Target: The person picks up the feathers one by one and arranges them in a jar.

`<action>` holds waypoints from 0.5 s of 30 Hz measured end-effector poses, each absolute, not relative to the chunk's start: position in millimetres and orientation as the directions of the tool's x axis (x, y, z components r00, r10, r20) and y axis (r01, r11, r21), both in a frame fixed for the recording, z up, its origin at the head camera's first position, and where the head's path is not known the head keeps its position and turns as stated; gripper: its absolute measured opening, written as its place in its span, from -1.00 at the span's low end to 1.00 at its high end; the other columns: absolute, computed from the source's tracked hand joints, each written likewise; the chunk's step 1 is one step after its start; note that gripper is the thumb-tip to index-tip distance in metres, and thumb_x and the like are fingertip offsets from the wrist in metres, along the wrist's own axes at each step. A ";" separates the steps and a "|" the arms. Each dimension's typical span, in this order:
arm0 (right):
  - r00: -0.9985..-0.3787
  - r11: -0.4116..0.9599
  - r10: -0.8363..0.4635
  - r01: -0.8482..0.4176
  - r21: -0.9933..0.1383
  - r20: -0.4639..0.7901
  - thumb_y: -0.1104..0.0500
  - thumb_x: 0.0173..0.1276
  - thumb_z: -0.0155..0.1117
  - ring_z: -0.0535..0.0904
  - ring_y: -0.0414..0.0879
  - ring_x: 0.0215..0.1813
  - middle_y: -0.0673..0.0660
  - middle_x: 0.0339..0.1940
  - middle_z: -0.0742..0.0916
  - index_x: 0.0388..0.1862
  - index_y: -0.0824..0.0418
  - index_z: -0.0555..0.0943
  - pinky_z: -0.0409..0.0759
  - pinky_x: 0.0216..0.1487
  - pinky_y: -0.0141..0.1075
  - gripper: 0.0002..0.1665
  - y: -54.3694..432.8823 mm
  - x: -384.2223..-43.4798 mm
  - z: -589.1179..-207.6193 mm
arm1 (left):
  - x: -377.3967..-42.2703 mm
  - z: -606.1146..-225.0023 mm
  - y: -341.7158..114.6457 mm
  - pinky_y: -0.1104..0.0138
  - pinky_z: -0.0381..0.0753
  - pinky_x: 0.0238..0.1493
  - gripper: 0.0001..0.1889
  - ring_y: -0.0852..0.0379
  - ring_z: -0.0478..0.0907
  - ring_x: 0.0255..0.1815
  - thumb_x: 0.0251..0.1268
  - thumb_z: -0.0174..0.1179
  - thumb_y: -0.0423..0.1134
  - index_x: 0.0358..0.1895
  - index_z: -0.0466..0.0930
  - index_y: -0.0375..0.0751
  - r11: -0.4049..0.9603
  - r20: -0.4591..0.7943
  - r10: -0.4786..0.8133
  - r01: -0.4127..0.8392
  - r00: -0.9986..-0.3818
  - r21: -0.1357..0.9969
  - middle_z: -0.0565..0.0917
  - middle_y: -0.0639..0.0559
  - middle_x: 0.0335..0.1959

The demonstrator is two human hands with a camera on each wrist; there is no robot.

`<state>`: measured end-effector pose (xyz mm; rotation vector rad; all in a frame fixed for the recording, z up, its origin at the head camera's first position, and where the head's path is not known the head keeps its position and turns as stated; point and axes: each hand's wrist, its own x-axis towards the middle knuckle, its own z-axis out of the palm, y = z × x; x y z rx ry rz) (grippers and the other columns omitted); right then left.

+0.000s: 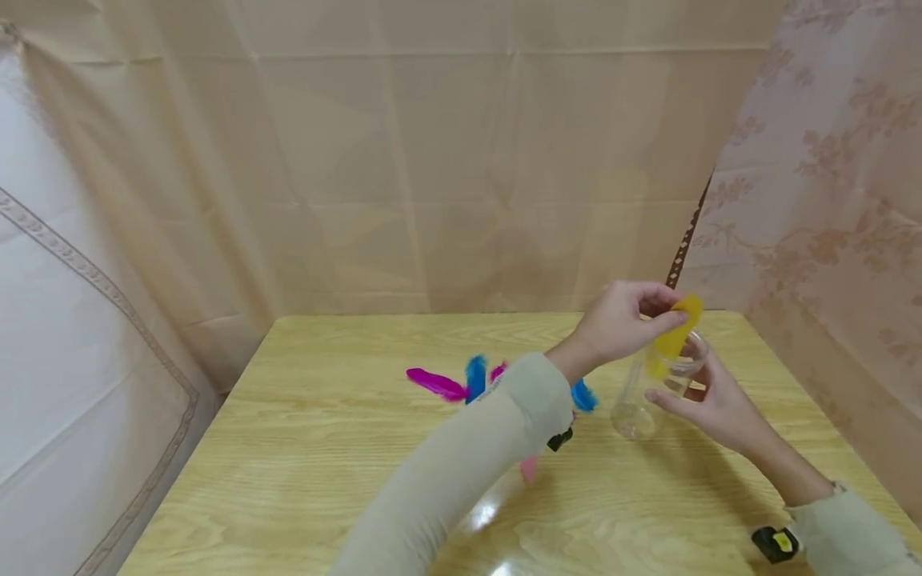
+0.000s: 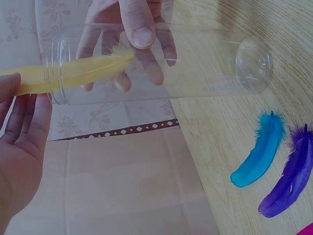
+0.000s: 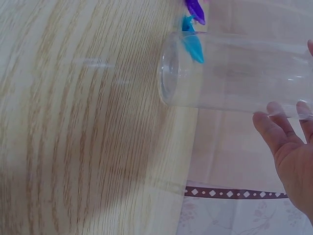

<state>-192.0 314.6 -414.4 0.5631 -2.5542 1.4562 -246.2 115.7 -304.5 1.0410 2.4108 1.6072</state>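
A yellow feather is pinched between the thumb and fingers of my left hand at the mouth of a clear plastic jar. In the left wrist view the feather's fluffy end lies inside the jar, while its other end sticks out past the threaded rim. My right hand grips the jar around its upper part, thumb on one side and fingers on the other. The jar leans slightly, its base at or just over the wooden table.
Left of the jar, loose feathers lie on the table: a magenta one, a blue one, a turquoise one, a purple one and a pink one. My left sleeve covers some. Cloth curtains border the table.
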 end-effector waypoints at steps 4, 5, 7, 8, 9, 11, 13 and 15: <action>-0.925 0.465 -0.240 -0.375 -0.802 0.294 0.32 0.35 0.43 0.49 -0.37 0.08 0.25 0.33 0.33 0.65 0.08 -0.07 0.61 -0.08 -0.52 0.12 313.8 -197.4 -415.3 | -249.6 -306.5 114.5 0.59 0.60 -0.25 -0.81 0.41 0.59 -0.31 0.41 0.32 -0.22 -0.02 0.73 -0.19 0.221 0.320 0.558 0.509 -0.765 0.832 0.71 0.22 -0.26; -0.925 0.463 -0.242 -0.374 -0.803 0.291 0.32 0.34 0.43 0.49 -0.38 0.08 0.26 0.34 0.32 0.66 0.10 -0.09 0.61 -0.07 -0.53 0.13 312.3 -199.8 -416.1 | -250.9 -307.1 112.8 0.59 0.60 -0.25 -0.81 0.41 0.59 -0.30 0.41 0.32 -0.22 -0.02 0.72 -0.19 0.221 0.322 0.553 0.508 -0.768 0.832 0.71 0.21 -0.25; -0.924 0.447 -0.249 -0.375 -0.812 0.290 0.32 0.33 0.44 0.49 -0.39 0.09 0.23 0.36 0.32 0.65 0.10 -0.07 0.60 -0.05 -0.53 0.13 308.5 -204.2 -418.0 | -253.5 -308.2 109.4 0.60 0.60 -0.25 -0.81 0.41 0.59 -0.31 0.41 0.32 -0.22 -0.02 0.73 -0.18 0.232 0.331 0.543 0.517 -0.772 0.824 0.71 0.21 -0.24; -0.921 0.439 -0.255 -0.381 -0.814 0.294 0.33 0.33 0.45 0.49 -0.38 0.10 0.20 0.36 0.33 0.66 0.10 -0.06 0.61 -0.03 -0.51 0.13 306.6 -206.0 -419.2 | -254.5 -308.8 108.0 0.60 0.60 -0.25 -0.81 0.41 0.59 -0.31 0.41 0.32 -0.23 -0.01 0.73 -0.19 0.237 0.336 0.538 0.521 -0.773 0.820 0.72 0.21 -0.24; -0.917 0.430 -0.262 -0.389 -0.814 0.300 0.34 0.33 0.44 0.50 -0.38 0.11 0.17 0.35 0.33 0.65 0.08 -0.05 0.61 -0.02 -0.50 0.12 305.1 -207.4 -420.1 | -255.3 -309.1 107.2 0.60 0.60 -0.24 -0.81 0.41 0.59 -0.31 0.41 0.32 -0.23 -0.01 0.72 -0.19 0.238 0.338 0.535 0.522 -0.774 0.819 0.72 0.20 -0.24; -0.910 0.415 -0.273 -0.403 -0.815 0.311 0.35 0.33 0.44 0.51 -0.37 0.13 0.11 0.34 0.35 0.64 0.04 -0.01 0.63 -0.01 -0.46 0.10 302.5 -208.8 -419.9 | -256.6 -309.1 107.3 0.61 0.60 -0.24 -0.81 0.41 0.59 -0.32 0.40 0.32 -0.24 -0.01 0.72 -0.19 0.243 0.341 0.530 0.525 -0.777 0.816 0.72 0.20 -0.24; -0.908 0.410 -0.280 -0.407 -0.816 0.312 0.34 0.33 0.44 0.51 -0.36 0.14 0.08 0.33 0.37 0.64 0.03 0.01 0.64 -0.01 -0.43 0.08 301.3 -210.3 -419.6 | -257.9 -309.1 107.8 0.61 0.59 -0.24 -0.81 0.42 0.59 -0.33 0.40 0.32 -0.24 -0.01 0.72 -0.19 0.249 0.342 0.528 0.527 -0.777 0.813 0.72 0.21 -0.25; -0.908 0.412 -0.283 -0.406 -0.816 0.309 0.33 0.34 0.44 0.52 -0.35 0.15 0.08 0.32 0.38 0.63 0.01 0.01 0.64 -0.02 -0.42 0.07 301.5 -211.5 -418.9 | -258.8 -308.5 108.8 0.62 0.59 -0.24 -0.82 0.42 0.59 -0.33 0.40 0.32 -0.24 -0.02 0.72 -0.19 0.256 0.336 0.528 0.524 -0.780 0.812 0.72 0.22 -0.27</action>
